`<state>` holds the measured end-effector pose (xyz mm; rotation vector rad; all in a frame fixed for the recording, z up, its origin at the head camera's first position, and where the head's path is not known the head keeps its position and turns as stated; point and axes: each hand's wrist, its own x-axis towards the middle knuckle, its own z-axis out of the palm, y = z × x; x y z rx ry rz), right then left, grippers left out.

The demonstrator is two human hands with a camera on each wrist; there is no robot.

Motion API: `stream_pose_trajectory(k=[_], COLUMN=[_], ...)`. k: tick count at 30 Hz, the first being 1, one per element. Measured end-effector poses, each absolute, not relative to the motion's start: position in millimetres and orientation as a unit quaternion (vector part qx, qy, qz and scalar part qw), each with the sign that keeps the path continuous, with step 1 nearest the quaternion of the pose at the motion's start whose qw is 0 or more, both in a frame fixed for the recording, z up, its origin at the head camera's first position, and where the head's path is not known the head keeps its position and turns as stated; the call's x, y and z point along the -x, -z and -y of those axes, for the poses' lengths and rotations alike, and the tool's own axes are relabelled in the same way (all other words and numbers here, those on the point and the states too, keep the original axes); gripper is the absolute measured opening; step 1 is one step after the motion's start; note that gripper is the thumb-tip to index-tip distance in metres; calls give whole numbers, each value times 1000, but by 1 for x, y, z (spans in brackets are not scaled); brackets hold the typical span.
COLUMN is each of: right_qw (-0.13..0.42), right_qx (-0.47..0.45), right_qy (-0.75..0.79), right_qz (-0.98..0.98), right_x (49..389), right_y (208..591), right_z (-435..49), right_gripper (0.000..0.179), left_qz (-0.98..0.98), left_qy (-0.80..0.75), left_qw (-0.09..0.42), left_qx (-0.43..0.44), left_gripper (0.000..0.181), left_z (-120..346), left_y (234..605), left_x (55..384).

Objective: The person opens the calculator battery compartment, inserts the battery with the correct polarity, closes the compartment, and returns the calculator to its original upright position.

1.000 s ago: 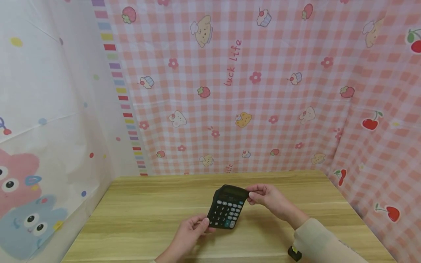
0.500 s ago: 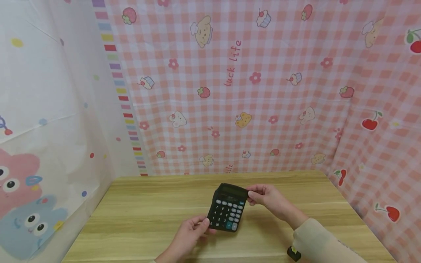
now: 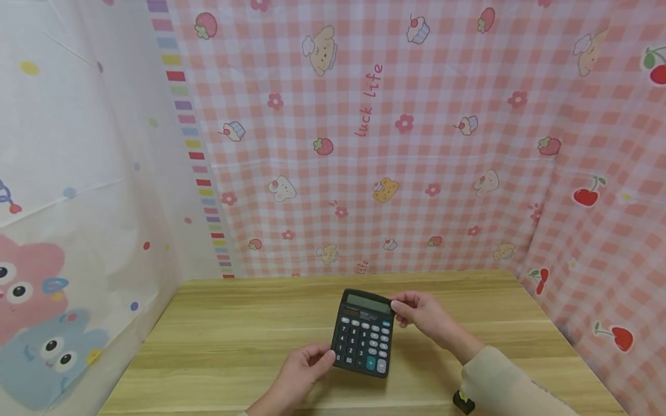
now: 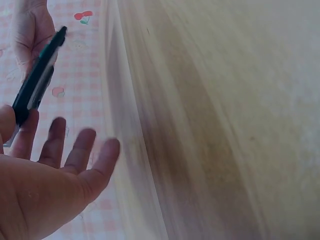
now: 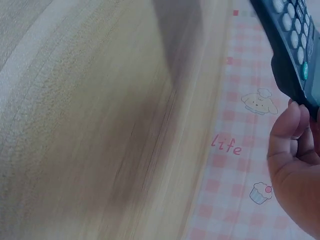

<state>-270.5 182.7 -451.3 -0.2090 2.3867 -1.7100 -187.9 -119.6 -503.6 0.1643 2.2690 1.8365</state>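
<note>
A black desk calculator (image 3: pixel 360 341) with grey and black keys, one teal key and a grey display is held up over the wooden table (image 3: pixel 218 329). My left hand (image 3: pixel 304 370) pinches its lower left corner between thumb and index finger. In the left wrist view the other fingers (image 4: pixel 80 147) of that hand stand spread away from the calculator (image 4: pixel 37 75), which shows edge-on. The upper right corner is pinched by my right hand (image 3: pixel 424 315). From the right wrist view, thumb and fingertips meet at the corner of the calculator (image 5: pixel 287 55).
A small black object with a yellow-green mark (image 3: pixel 463 401) is by the right sleeve (image 3: pixel 499 375), near the bottom of the head view. Pink checked cloth (image 3: pixel 364 173) hangs behind and to the right, and a white printed cloth (image 3: pixel 104 202) hangs at left.
The calculator has turned so its key face and display show more fully, its lower edge swinging down and to the right. Both hands keep their grip and have hardly moved.
</note>
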Motion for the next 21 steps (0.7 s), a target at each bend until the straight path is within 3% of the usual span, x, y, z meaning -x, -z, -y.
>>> stream_pose_trajectory(k=[21], right_qw=[88], right_qx=[65], right_qy=[550], right_qz=[-828], right_x=[269], right_y=[452], right_z=[-181], right_gripper=[26], left_qz=[-732], left_qy=[-655], left_qw=[141], left_qx=[-123], left_gripper=[40], left_z=[119], left_y=[502], left_x=[185])
